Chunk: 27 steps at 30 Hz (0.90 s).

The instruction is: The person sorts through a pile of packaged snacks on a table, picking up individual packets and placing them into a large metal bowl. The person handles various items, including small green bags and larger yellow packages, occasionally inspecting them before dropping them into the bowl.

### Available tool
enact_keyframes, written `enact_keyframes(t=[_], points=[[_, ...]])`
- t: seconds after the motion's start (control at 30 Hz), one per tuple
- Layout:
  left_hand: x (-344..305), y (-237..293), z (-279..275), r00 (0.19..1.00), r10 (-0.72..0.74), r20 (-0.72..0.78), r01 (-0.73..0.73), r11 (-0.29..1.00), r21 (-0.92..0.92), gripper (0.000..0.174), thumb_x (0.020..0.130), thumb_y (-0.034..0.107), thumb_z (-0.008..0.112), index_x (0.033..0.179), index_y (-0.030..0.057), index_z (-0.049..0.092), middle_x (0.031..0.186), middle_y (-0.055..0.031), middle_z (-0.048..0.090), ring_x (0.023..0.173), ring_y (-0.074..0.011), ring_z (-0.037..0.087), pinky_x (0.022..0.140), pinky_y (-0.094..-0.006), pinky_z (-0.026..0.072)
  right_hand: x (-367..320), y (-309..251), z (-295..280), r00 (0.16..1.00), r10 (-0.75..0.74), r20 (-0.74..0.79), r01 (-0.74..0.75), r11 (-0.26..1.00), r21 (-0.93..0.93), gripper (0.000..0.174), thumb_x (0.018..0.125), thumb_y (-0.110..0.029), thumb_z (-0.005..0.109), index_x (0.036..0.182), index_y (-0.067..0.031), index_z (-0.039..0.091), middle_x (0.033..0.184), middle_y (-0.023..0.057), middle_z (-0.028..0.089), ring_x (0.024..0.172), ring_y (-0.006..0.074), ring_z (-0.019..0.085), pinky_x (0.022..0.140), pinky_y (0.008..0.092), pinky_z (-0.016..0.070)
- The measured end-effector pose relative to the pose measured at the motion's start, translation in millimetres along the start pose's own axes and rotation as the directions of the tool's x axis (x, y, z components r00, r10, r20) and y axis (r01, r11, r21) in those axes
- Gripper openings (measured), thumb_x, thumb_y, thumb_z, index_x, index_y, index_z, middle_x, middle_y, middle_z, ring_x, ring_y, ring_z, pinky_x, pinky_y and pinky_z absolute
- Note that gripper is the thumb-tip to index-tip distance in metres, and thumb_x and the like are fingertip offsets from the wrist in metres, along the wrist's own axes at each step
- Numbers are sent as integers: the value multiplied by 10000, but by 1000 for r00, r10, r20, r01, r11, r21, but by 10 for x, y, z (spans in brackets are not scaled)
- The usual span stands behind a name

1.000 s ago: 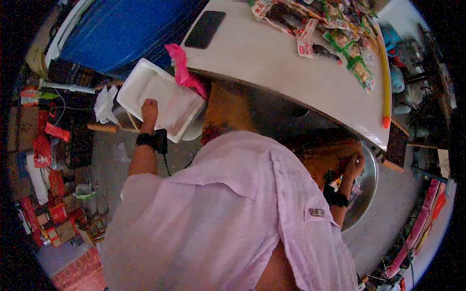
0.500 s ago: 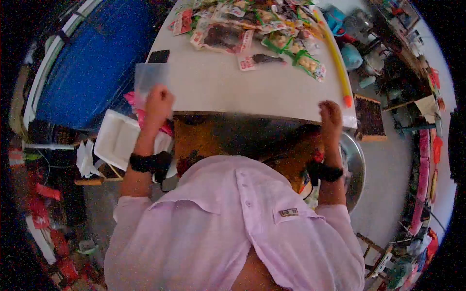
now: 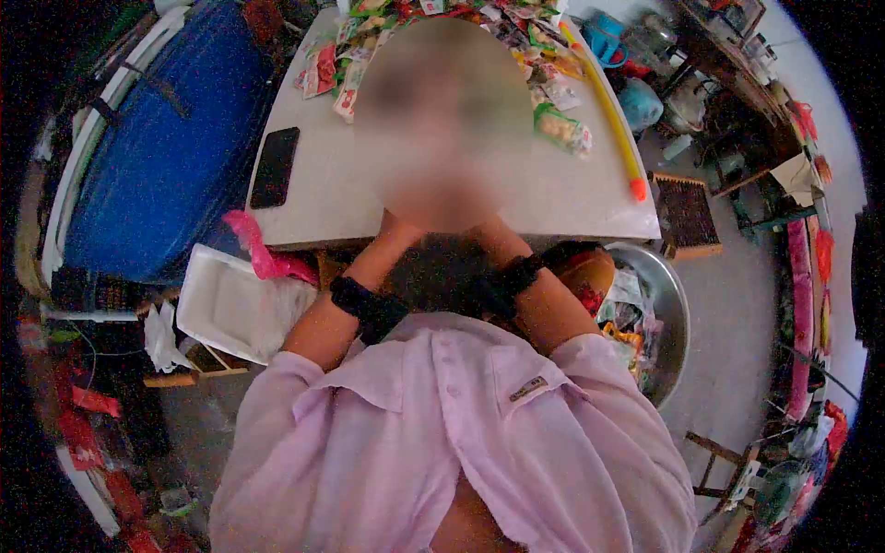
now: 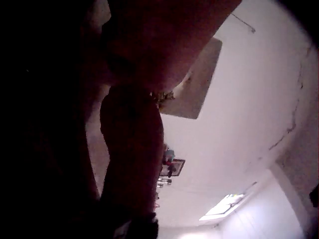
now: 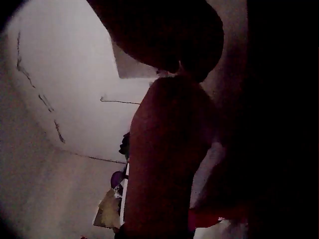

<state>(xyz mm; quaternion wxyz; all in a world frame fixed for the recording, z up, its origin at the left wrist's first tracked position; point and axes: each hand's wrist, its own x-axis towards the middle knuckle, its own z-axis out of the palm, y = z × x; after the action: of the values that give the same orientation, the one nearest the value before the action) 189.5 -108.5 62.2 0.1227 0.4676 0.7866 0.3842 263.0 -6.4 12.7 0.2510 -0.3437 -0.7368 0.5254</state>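
Note:
Both hands meet at the table's near edge, in front of the chest. The left hand [image 3: 403,225] comes in from the left and the right hand [image 3: 492,230] from the right. A blurred oval covers their fingers and whatever is between them in the head view. In the left wrist view the left hand [image 4: 132,134] is a dark shape below the other hand [image 4: 159,40]. The right wrist view has the right hand [image 5: 167,134] equally dark, close against the other. How the fingers lie, and what they hold, cannot be made out.
Colourful food packets [image 3: 560,129] lie on the table [image 3: 313,207] beside a black phone [image 3: 275,168] and a yellow tube [image 3: 613,111]. A white box [image 3: 221,304] and pink plastic [image 3: 258,247] are at left; a metal basin [image 3: 678,323] with packets is at right.
The left hand left the white box, lifted a clear sheet-like bag, then moved inward. The right hand rose from beside the basin and joined it. The head view shifted.

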Motion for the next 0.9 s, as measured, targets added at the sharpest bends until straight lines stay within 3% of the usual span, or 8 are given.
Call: enact_keyframes(t=[0.13,0.23,0.33,0.53,0.63,0.73,0.83,0.9], points=[[101,-53,-8,979,-205,-13,199,964,-175,187,704,138,476,855,31,496,803,-119,532,731,-233,520,654,-319,408,-60,-61,-125,985,-167,-44,155,968,-195,332,686,-223,545,911,11,472,840,156,534,711,261,531,621,314,433],[144,-186,120,990,-115,-81,82,938,-338,146,713,151,469,799,36,493,710,-126,528,651,-220,512,599,-292,400,-241,-578,-224,975,223,-5,-204,903,378,289,685,-213,533,887,-12,487,800,140,539,701,266,529,622,329,429],[85,-166,184,1000,15,-9,-17,957,-289,135,718,143,460,798,37,489,689,-116,526,640,-198,510,586,-289,402,-41,-103,-101,996,-70,-59,73,996,43,242,684,-195,523,842,-12,501,751,142,532,654,252,533,565,338,433],[92,-67,66,967,-214,139,249,911,-329,136,729,144,444,809,42,487,681,-121,521,626,-180,510,569,-302,407,-26,-168,-169,997,61,39,-62,998,20,221,692,-209,512,786,-9,516,726,158,529,646,256,535,572,342,431],[248,-509,278,928,-341,-149,188,775,-603,130,730,160,445,796,55,484,656,-130,512,600,-225,514,547,-322,405,19,-163,-228,985,135,104,-142,988,61,229,690,-211,515,791,-5,512,733,166,534,674,286,531,624,362,425],[167,-208,-31,950,-77,-303,27,986,-164,115,727,158,444,771,56,471,663,-144,507,616,-283,507,549,-350,399,180,79,-170,906,-196,374,389,730,-562,218,691,-196,513,811,-14,517,783,168,536,730,295,526,645,373,423],[63,-243,62,994,31,-108,-28,999,34,116,710,157,456,759,52,465,678,-158,503,637,-322,494,557,-389,390,199,-79,-344,832,-365,417,531,742,-409,229,698,-204,505,853,-35,519,851,161,530,817,310,500,693,376,410],[-14,-186,126,995,83,-46,-76,986,148,122,692,157,466,750,51,471,689,-158,505,650,-328,492,565,-406,385,215,-243,-556,929,-328,171,369,850,-375,239,692,-186,496,890,-53,512,874,149,524,844,310,486,719,372,399]])
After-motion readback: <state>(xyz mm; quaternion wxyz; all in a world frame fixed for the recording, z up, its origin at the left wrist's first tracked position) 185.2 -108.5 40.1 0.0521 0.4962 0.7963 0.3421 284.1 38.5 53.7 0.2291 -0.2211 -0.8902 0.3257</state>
